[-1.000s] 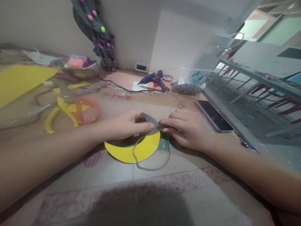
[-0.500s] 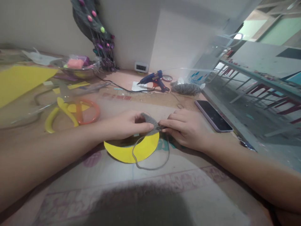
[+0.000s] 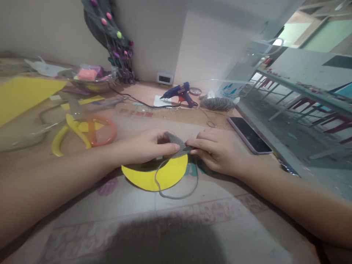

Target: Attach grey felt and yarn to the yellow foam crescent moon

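Observation:
A yellow crescent [image 3: 155,178] lies in front of me, its upper right part wrapped in grey yarn [image 3: 176,142]. My left hand [image 3: 152,145] is closed on the wrapped part, thumb on top. At the right edge of the wrapping, the fingers of my right hand [image 3: 217,148] are pinched together on the grey yarn. A loose loop of yarn [image 3: 176,198] hangs down across the crescent and onto the board below. The fingers of my left hand behind the crescent are partly hidden.
Behind my hands are a blue glue gun [image 3: 180,93], a skein of grey yarn [image 3: 218,103] and a small digital clock [image 3: 165,78]. A phone [image 3: 249,135] lies right. Orange-handled scissors [image 3: 111,132], yellow-handled pliers [image 3: 59,141] and a yellow sheet [image 3: 24,95] lie left.
Almost nothing differs. The yellow crescent's right end has shifted very slightly to the right; both hands keep their places.

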`<control>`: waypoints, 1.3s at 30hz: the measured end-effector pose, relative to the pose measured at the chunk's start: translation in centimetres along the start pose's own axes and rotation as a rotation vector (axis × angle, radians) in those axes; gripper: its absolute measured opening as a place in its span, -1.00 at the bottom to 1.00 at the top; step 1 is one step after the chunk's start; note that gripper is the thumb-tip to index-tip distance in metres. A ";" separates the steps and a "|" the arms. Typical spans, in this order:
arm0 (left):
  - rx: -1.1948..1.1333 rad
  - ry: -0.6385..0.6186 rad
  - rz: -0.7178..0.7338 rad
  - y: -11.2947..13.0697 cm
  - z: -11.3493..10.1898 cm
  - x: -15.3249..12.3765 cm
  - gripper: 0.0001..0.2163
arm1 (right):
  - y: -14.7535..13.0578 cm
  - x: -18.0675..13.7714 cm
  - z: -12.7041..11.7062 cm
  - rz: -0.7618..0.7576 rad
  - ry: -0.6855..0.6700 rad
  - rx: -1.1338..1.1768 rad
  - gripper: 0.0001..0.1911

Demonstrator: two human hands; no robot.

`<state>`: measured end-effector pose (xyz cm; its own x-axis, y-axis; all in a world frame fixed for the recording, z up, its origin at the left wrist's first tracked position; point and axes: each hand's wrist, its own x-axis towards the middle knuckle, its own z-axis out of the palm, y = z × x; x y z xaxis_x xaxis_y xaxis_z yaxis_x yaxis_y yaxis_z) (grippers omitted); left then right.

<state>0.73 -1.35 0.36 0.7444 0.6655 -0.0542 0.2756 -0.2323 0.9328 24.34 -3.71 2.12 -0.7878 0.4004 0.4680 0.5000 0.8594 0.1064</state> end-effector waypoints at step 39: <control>0.062 0.026 -0.023 -0.1 -0.1 0.0 -0.70 | -0.4 0.0 0.4 -0.002 -0.014 -0.013 -0.76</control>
<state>0.63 -1.27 0.26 0.7219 0.6888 -0.0655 0.3299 -0.2595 0.9077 24.03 -3.89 1.69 -0.7936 0.4036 0.4554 0.5033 0.8559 0.1185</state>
